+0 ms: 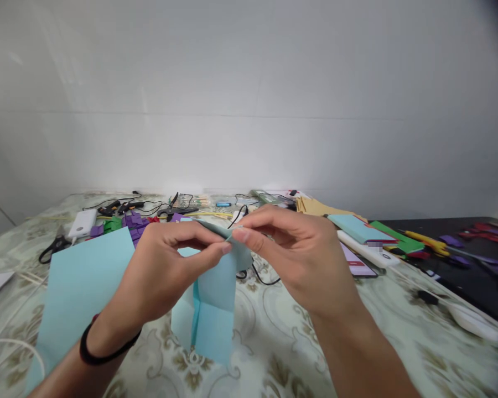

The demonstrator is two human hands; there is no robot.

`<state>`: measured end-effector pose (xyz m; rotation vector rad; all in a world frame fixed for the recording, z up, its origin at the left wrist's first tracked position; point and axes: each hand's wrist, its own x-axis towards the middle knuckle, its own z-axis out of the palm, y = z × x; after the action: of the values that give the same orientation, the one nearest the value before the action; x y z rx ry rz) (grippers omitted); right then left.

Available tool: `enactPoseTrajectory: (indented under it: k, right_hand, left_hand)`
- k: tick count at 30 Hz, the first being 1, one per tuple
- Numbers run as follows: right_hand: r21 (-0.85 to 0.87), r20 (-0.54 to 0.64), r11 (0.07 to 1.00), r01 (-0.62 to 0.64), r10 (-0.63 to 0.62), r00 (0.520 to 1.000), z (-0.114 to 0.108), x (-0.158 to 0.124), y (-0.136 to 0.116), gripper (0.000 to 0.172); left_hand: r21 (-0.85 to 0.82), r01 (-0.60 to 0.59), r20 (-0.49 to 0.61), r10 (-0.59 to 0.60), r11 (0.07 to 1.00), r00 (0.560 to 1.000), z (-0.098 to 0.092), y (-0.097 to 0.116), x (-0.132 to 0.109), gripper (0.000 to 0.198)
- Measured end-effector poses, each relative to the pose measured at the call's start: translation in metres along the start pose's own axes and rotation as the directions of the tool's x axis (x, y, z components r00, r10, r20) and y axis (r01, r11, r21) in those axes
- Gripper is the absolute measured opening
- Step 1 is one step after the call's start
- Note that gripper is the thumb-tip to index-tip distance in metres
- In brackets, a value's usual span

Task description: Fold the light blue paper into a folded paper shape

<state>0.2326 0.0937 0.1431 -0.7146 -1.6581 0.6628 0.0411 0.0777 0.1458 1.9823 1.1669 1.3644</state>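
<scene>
A folded light-blue paper piece [216, 309] hangs in the air above the table, creased down its middle. My left hand [166, 265] pinches its top edge from the left, thumb and fingers closed on the paper. Pinching the same top edge from the right is my right hand [299, 254], its fingertips almost touching those of the left. A black band sits on my left wrist. Beneath my left forearm a large flat light-blue sheet [78, 287] lies on the patterned tablecloth [274, 342].
Black scissors [53, 247] and a white power bank [82, 222] lie at the left. Purple and green paper scraps [128, 224], cables and tools crowd the far edge. At the right are a phone [357, 264], stacked coloured paper [373, 232] and a dark surface [473, 271] with scraps.
</scene>
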Motion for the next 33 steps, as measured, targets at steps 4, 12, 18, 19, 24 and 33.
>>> enactPoseTrajectory:
  k: [4,12,18,19,24,33]
  right_hand:
    - [0.033,0.017,0.999,0.021,-0.022,1.0,0.0002,-0.0003,-0.001,0.012]
    - [0.035,0.054,0.999,-0.032,0.03,0.998,0.0002,-0.0009,-0.0022,0.008]
    - [0.044,0.01,0.999,-0.008,0.007,1.0,0.0003,0.0008,-0.0002,0.013]
    - [0.058,-0.005,0.998,-0.004,0.004,1.0,-0.0002,0.0008,-0.0001,0.013]
    - [0.088,0.004,0.995,-0.051,0.05,0.999,-0.0007,0.001,0.0004,0.01]
    - [-0.069,-0.016,0.997,-0.031,0.03,0.999,-0.0021,0.0021,0.0007,0.039]
  left_hand:
    - [-0.03,0.01,0.011,-0.009,0.999,1.0,-0.0005,-0.0001,0.0006,0.012]
    - [-0.07,0.023,0.017,-0.022,0.997,1.0,0.0005,-0.0022,0.0004,0.013]
    - [-0.061,-0.005,0.026,0.007,0.998,1.0,-0.0033,-0.0037,0.0007,0.013]
    - [-0.057,-0.011,0.032,0.013,0.998,0.999,-0.0038,-0.0039,0.0006,0.013]
    - [-0.031,-0.031,-0.014,0.031,0.999,0.999,-0.0021,-0.0025,-0.0005,0.013]
    - [0.068,-0.035,-0.036,0.037,0.997,0.999,-0.0015,0.0013,0.0004,0.01]
